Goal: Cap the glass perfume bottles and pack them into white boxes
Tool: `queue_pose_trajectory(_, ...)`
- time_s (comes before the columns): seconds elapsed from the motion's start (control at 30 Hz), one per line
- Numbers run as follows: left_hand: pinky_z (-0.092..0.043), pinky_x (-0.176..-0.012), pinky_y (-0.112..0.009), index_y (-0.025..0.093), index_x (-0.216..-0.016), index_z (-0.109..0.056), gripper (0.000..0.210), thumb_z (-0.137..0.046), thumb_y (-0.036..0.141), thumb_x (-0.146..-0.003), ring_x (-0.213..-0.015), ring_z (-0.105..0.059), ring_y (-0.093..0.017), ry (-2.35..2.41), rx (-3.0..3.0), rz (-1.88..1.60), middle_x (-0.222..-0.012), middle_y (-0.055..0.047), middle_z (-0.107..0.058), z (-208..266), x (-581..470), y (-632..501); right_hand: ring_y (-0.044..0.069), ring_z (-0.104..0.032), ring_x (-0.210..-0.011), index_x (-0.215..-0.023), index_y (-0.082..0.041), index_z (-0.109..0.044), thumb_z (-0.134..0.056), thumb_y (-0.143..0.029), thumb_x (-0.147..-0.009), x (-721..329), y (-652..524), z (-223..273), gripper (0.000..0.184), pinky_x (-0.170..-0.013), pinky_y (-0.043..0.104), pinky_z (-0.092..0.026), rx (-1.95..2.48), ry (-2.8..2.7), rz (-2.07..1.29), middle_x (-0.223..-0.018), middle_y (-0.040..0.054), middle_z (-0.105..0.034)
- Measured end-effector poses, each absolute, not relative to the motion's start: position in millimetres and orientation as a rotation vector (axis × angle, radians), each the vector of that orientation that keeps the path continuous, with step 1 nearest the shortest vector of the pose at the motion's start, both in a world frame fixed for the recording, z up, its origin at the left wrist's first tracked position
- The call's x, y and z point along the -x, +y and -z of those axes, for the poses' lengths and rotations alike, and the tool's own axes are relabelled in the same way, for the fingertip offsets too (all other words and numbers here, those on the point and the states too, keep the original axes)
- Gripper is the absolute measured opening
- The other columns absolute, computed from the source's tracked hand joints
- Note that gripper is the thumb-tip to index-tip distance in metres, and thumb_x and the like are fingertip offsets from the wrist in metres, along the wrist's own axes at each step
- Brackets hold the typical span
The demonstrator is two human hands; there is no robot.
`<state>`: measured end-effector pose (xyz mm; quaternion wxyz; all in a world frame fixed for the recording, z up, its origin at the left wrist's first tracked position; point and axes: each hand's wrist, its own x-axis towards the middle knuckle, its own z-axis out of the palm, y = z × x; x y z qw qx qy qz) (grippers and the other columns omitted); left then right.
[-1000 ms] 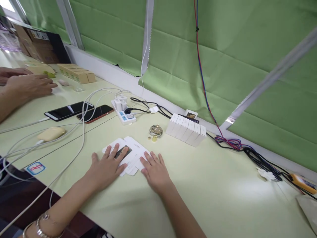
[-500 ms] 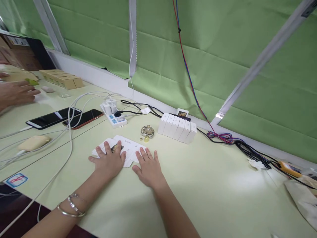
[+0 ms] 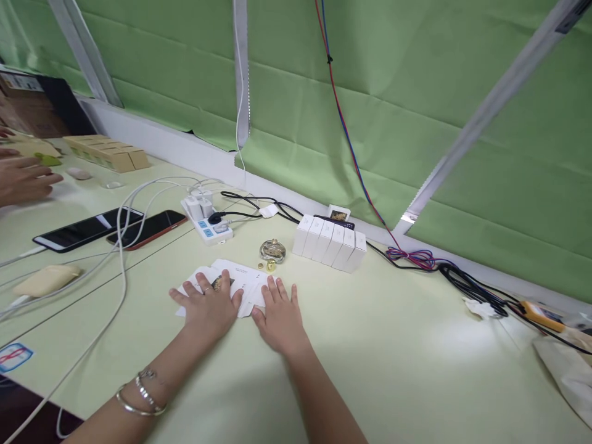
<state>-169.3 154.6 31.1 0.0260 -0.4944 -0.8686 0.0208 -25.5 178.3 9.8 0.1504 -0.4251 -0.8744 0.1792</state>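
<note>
A flattened white carton (image 3: 245, 277) with a small dark-and-gold picture lies on the pale table. Over its left part my left hand (image 3: 210, 308) rests flat with fingers spread, a ring on one finger. My right hand (image 3: 280, 314) lies flat at the carton's right edge, fingertips on or beside it and the thumb stretched toward the left hand. Beyond the hands sits an ornate round glass bottle (image 3: 272, 251), with a small gold cap (image 3: 271, 266) in front of it. Several small white boxes (image 3: 329, 242) stand upright in a row to the right of the bottle.
Behind the carton is a white power strip (image 3: 208, 228) with chargers and loose cables. Two phones (image 3: 148, 229) and a cream power bank (image 3: 46, 280) lie left. Another person's hand (image 3: 25, 179) is near yellow boxes (image 3: 108, 153). Coiled black cable (image 3: 469, 287) lies right.
The camera view has shifted slightly. My left hand has moved a little to the right over the carton, nearer my right hand. Both hands remain flat.
</note>
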Motion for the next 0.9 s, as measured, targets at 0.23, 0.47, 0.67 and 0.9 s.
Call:
queue_pose_trajectory(0.23,-0.017,-0.106,-0.082,-0.003,-0.150,-0.032,0.069,-0.031,0.043,-0.099,-0.147,-0.020,-0.053,-2.598,1.710,0.078,-0.160,-0.032,-0.022,-75,166,163,0.028,-0.010,-0.155,-0.156,-0.018,-0.030,-0.035,-0.043,-0.104,-4,179,-27,0.058,-0.124,0.060,-0.010,1.033,-2.482,-0.420,-0.166,0.0064,-0.017)
queue_pose_trajectory(0.47,-0.025,-0.118,-0.063,0.007,-0.153,-0.026,0.065,-0.041,0.043,-0.101,-0.150,-0.020,-0.039,-2.219,2.140,0.287,-0.160,-0.022,-0.029,-163,151,241,0.029,-0.027,-0.151,-0.146,-0.014,-0.048,-0.028,-0.040,-0.103,-113,155,-10,0.054,-0.123,0.062,-0.017,1.175,-2.238,-0.394,-0.156,0.0116,-0.042)
queue_pose_trajectory(0.67,-0.052,-0.099,-0.052,0.018,-0.130,-0.055,0.042,-0.064,0.036,-0.093,-0.119,-0.059,-0.028,-1.903,2.695,0.052,-0.137,-0.011,-0.056,-174,129,351,0.031,-0.047,-0.140,-0.137,-0.011,-0.057,-0.019,-0.041,-0.106,-142,144,13,0.058,-0.109,0.056,-0.046,1.515,-1.838,-0.466,-0.146,0.0193,-0.054)
queue_pose_trajectory(0.9,-0.056,-0.092,-0.047,0.017,-0.125,-0.058,0.036,-0.063,0.036,-0.094,-0.108,-0.064,-0.024,-1.846,2.738,0.060,-0.127,-0.010,-0.062,-181,123,362,0.030,-0.055,-0.133,-0.124,-0.017,-0.066,-0.030,-0.041,-0.104,-139,156,16,0.047,-0.107,0.053,-0.048,1.458,-1.794,-0.517,-0.133,0.0141,-0.066)
